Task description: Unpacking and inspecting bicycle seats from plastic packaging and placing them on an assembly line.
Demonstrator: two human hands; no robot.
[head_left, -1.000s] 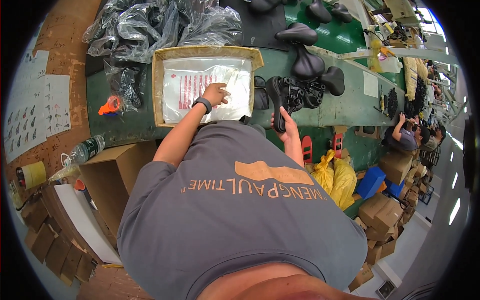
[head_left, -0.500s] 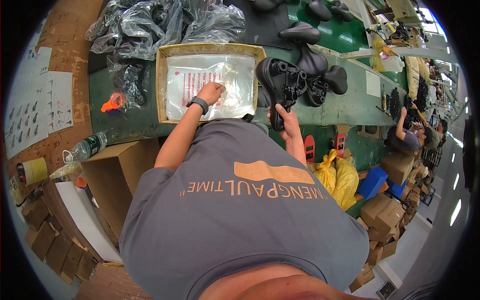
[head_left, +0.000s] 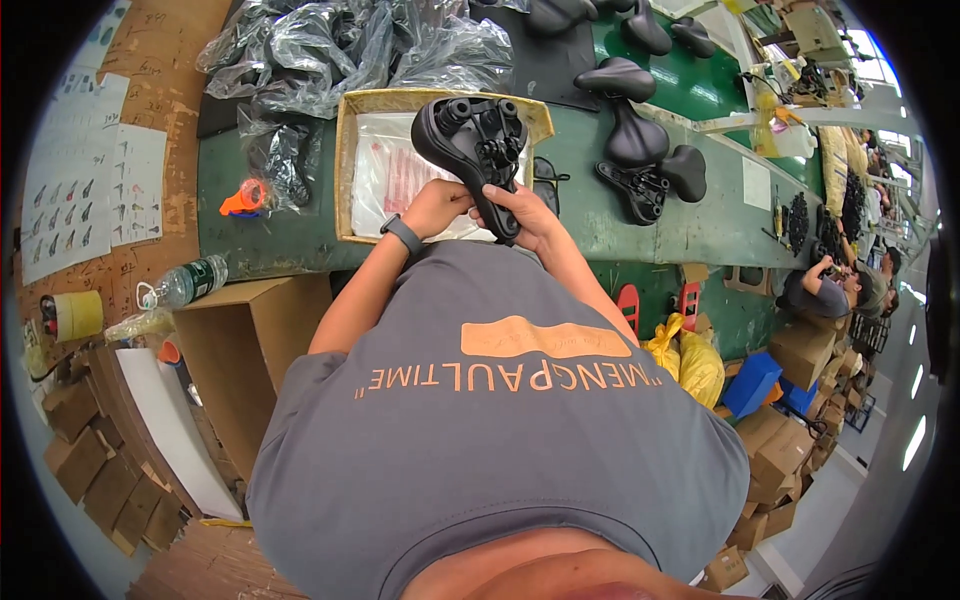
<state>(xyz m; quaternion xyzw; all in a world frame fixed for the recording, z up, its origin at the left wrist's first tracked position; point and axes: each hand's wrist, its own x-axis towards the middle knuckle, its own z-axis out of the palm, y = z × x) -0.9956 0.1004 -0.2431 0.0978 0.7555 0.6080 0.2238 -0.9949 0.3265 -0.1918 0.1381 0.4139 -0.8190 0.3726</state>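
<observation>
A black bicycle saddle is held underside up, its clamp and springs showing. My right hand is wrapped round its narrow nose. Beside the nose is my left hand, a watch on its wrist. Its fingers are closed over the box's near side, and whatever they may pinch is hidden. Under the saddle and hands stands a shallow cardboard box. Clear plastic bags with red print lie stacked in it, partly covered by the saddle.
Bagged saddles are heaped at the back left, near an orange tape dispenser. More black saddles lie to the right on the green table. A bottle and an open carton are at left. Other people work far right.
My right hand has brought the saddle left, from beside the box to over it. My left hand has drawn nearer to me, off the middle of the bags to the saddle's nose.
</observation>
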